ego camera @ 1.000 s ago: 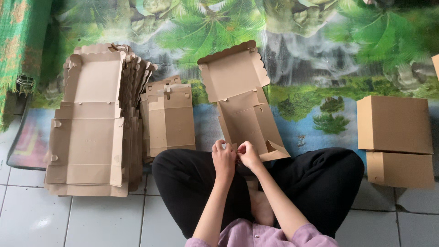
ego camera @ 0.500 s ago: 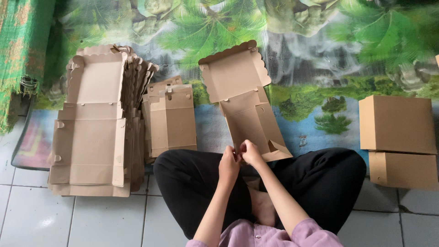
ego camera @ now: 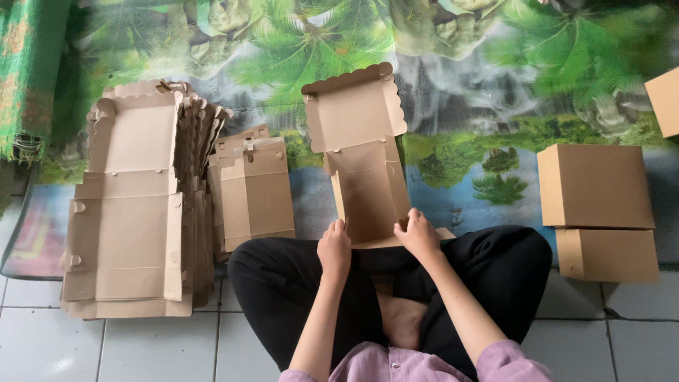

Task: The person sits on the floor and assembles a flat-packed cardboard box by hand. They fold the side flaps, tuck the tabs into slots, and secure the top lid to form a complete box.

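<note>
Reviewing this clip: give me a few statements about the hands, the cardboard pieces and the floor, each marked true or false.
1. Both hands hold the near end of the half-folded cardboard box. True: the left hand grips its left wall, the right hand its right wall.
2. The box's scalloped lid is shut. False: the lid stands open, away from the person.
3. A stack of flat cardboard blanks lies on the person's left. True.
4. The finished closed boxes sit in the person's lap. False: they rest on the floor at the person's right.
5. The mat is plain grey. False: it carries a print of green palm trees and water.
</note>
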